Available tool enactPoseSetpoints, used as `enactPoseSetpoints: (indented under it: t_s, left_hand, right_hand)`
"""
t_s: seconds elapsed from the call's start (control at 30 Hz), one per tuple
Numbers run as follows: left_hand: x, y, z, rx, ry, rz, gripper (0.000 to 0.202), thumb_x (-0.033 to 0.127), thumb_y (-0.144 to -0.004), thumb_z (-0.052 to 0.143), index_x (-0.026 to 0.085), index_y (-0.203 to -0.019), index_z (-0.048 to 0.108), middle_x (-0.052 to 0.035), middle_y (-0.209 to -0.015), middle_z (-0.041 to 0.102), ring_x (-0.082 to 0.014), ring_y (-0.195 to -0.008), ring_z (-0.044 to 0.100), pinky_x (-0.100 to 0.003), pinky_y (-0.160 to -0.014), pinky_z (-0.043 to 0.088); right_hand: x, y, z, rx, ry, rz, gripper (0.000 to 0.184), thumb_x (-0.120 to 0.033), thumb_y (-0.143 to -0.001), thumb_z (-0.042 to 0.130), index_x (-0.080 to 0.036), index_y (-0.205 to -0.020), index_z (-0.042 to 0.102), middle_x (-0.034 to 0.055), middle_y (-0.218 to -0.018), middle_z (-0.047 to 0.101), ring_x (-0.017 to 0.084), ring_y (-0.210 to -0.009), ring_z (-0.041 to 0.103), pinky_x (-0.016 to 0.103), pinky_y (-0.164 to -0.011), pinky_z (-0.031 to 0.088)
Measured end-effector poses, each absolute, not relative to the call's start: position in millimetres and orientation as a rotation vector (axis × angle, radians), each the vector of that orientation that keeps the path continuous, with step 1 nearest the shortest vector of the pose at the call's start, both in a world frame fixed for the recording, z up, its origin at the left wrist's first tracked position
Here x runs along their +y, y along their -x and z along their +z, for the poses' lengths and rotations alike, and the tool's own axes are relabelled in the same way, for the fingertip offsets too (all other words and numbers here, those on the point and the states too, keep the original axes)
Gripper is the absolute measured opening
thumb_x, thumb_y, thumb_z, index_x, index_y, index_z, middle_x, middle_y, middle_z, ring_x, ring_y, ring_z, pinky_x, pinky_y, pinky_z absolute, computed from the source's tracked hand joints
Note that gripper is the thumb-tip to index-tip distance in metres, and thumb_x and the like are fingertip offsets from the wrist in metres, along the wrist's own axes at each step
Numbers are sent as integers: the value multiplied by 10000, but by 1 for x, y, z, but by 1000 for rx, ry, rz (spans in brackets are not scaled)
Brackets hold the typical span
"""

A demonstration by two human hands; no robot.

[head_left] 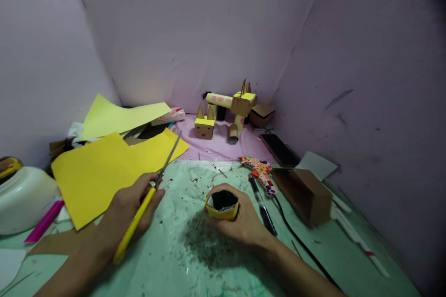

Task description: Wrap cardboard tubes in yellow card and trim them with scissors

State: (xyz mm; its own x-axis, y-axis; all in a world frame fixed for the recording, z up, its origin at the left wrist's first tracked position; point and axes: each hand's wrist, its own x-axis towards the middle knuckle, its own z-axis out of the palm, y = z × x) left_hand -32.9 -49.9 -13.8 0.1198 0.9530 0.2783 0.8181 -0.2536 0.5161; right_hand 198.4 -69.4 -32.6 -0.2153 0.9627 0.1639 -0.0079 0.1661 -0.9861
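My left hand (130, 206) is closed round yellow-handled scissors (149, 197), whose blades point up and away over the yellow paper sheets (97, 171). My right hand (240, 220) wraps a short upright tube (222, 205) covered in yellow paper, dark inside, standing on the green cutting mat (195, 260). The two hands are apart, the scissors left of the tube.
A black pen (262, 206) and cable lie right of the tube, beside a brown cardboard box (303, 192) and patterned paper (259, 171). Paper animal models (226, 111) stand at the back, a phone (280, 149) near them. A white container (22, 197) sits far left.
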Motion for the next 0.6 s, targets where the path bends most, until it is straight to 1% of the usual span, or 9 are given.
enactPoseSetpoints:
  t_s: [0.07, 0.1, 0.17, 0.23, 0.27, 0.33, 0.4, 0.53, 0.6]
  left_hand:
    - [-57, 27, -19, 1623, -2225, 966, 249, 400, -894, 402, 236, -1030, 530, -1, -716, 634, -201, -644, 636, -301, -651, 491]
    - [-61, 24, -22, 1565, -2256, 987, 238, 358, -904, 392, 235, -1059, 523, -17, -770, 643, -202, -693, 645, -311, -705, 501]
    - [-68, 19, -26, 1431, -2346, 996, 279, 294, -909, 363, 240, -1156, 483, -72, -958, 650, -235, -891, 644, -355, -823, 500]
    - [-74, 16, -28, 1292, -2492, 981, 374, 219, -903, 307, 265, -1259, 411, -113, -1153, 592, -276, -1096, 567, -409, -909, 473]
    - [-75, 15, -29, 1236, -2577, 958, 433, 176, -894, 281, 280, -1305, 366, -120, -1194, 564, -288, -1145, 531, -428, -923, 465]
    - [-76, 16, -29, 1185, -2722, 879, 533, 95, -864, 251, 297, -1354, 301, -122, -1177, 546, -292, -1147, 510, -444, -914, 463]
    - [-75, 19, -30, 1171, -2810, 803, 579, 44, -838, 254, 275, -1368, 285, -126, -1146, 537, -292, -1123, 502, -461, -917, 453]
    - [-69, 24, -33, 1088, -2912, 733, 545, 28, -829, 299, 190, -1348, 337, -153, -1152, 505, -314, -1116, 460, -527, -930, 420]
    - [-68, 24, -33, 1089, -2987, 708, 517, 20, -838, 309, 145, -1337, 359, -168, -1133, 505, -315, -1072, 471, -520, -875, 445]
  right_hand:
    - [-69, -199, -32, -1445, 973, 1262, 299, -99, -517, 588, -216, -791, 611, -12, -719, 658, 166, -649, 600, 292, -621, 480]
    - [-68, -199, -32, -1445, 971, 1273, 295, -99, -513, 578, -218, -781, 613, -10, -717, 663, 170, -650, 602, 296, -626, 482]
    - [-68, -200, -31, -1452, 972, 1280, 294, -92, -502, 563, -221, -760, 620, -9, -711, 663, 173, -650, 597, 296, -629, 484]
    - [-68, -202, -31, -1458, 965, 1281, 304, -80, -488, 549, -218, -747, 625, -17, -698, 649, 164, -637, 579, 285, -618, 476]
    - [-68, -203, -30, -1450, 957, 1298, 308, -77, -483, 549, -214, -748, 625, -23, -693, 641, 157, -628, 568, 277, -608, 468]
    - [-69, -205, -29, -1421, 936, 1367, 308, -81, -482, 569, -203, -760, 622, -35, -681, 622, 137, -604, 546, 260, -588, 450]
    - [-69, -207, -26, -1402, 923, 1452, 316, -97, -488, 606, -192, -788, 624, -42, -672, 608, 123, -586, 528, 252, -580, 438]
    - [-69, -209, -21, -1475, 946, 1450, 322, -123, -478, 647, -183, -795, 645, -34, -675, 593, 119, -593, 506, 248, -575, 433]
    - [-68, -209, -21, -1493, 961, 1435, 328, -130, -464, 663, -179, -788, 652, -27, -679, 597, 119, -599, 502, 245, -571, 433]
